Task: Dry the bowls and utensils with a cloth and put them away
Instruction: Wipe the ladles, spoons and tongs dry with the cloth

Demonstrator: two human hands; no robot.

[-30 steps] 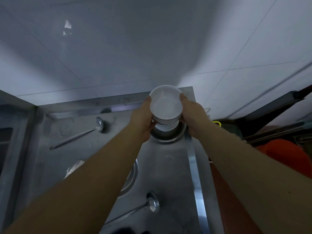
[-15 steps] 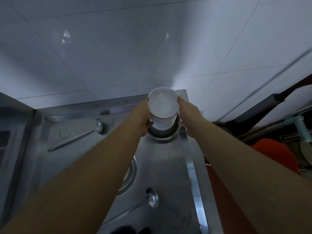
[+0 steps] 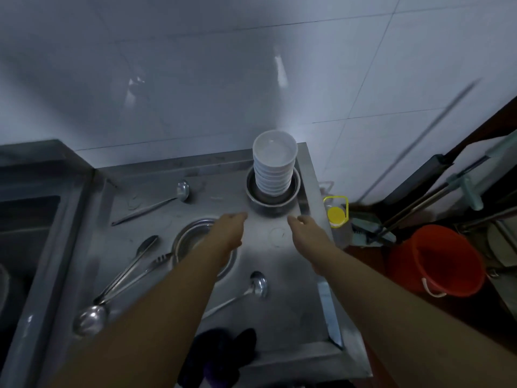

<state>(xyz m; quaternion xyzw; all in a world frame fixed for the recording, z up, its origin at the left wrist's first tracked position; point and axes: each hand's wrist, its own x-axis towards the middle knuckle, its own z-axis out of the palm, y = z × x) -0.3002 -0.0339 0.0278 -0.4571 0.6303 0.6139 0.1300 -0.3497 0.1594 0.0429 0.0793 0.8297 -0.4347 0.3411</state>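
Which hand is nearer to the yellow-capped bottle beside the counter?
The right hand: it hovers over the counter's right part, just left of the bottle. The left hand is farther left, over the metal plate.

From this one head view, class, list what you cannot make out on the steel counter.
- Metal bowl, head view: its inside is hidden by the stack of white bowls standing in it.
- Metal dish: partly covered by the left forearm.
- Dark cloth: too dim and blurred to tell its shape.
- Sink: cut off by the left edge.
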